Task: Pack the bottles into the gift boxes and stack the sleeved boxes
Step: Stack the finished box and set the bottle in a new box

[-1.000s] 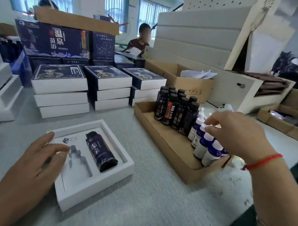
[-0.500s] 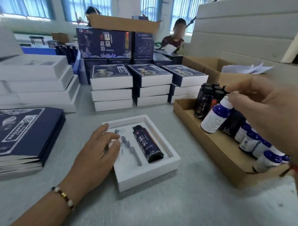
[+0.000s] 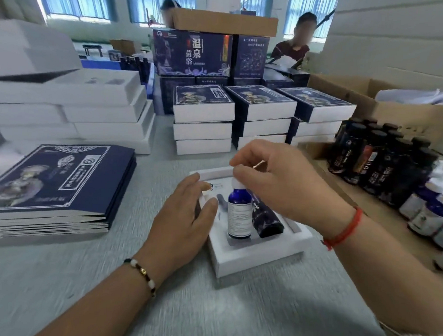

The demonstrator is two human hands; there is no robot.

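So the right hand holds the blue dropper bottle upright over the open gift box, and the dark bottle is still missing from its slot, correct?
Not quite. The head view shows the dark bottle already lying in the open gift box. The rest holds: the right hand holds the blue dropper bottle upright over it.

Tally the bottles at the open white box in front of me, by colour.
Blue bottle, held upright at its white cap by the right hand: 1
Dark bottle, lying in the white box: 1
Total: 2
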